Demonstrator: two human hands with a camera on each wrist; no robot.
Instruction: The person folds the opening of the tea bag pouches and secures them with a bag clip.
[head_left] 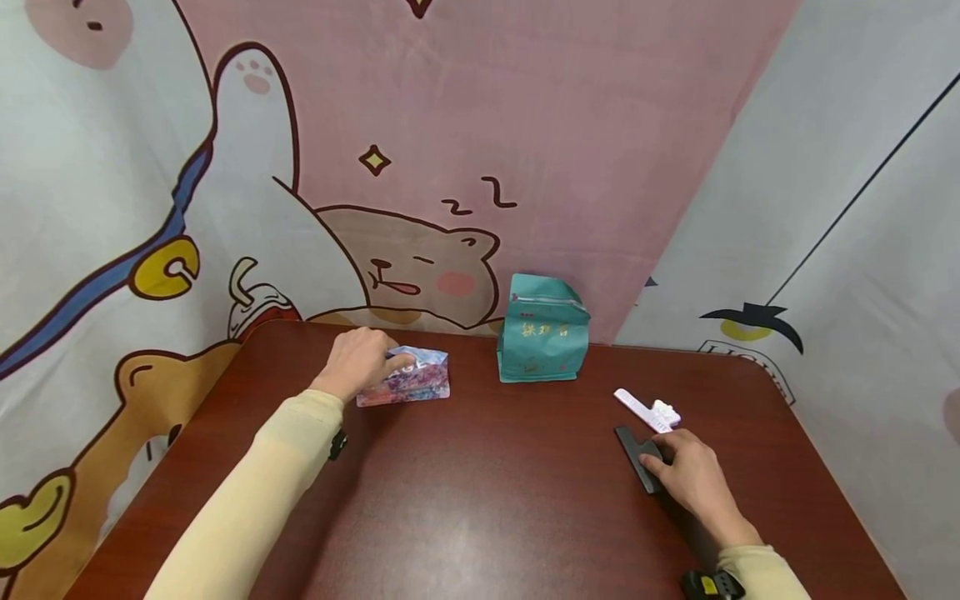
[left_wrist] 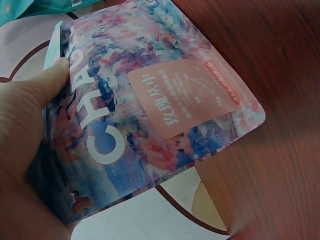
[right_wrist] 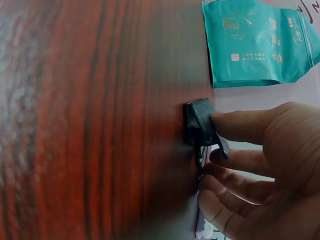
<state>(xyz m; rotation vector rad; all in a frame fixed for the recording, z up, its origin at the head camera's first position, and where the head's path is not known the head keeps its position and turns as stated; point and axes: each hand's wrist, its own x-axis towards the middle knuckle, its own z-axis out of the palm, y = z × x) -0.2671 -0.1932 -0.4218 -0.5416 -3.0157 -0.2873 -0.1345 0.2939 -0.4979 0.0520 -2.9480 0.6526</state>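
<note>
At the back left of the table, my left hand [head_left: 358, 363] grips the upper part of a colourful pouch [head_left: 420, 379]. The left wrist view shows the pouch [left_wrist: 150, 95] close up, pink and blue with large white letters, the thumb [left_wrist: 55, 80] lying over its near edge. On the right, my right hand [head_left: 693, 475] pinches the handle of a black bag clip [head_left: 636, 460] between thumb and fingers. In the right wrist view the black clip [right_wrist: 200, 122] is at the table surface, partly covered by the fingertips. Just behind it lies a white clip [head_left: 643, 411].
A teal pouch [head_left: 543, 337] stands upright at the table's back edge, between the two hands. Behind the brown table [head_left: 480, 483] hangs a cloth [head_left: 525, 125] printed with cartoon animals.
</note>
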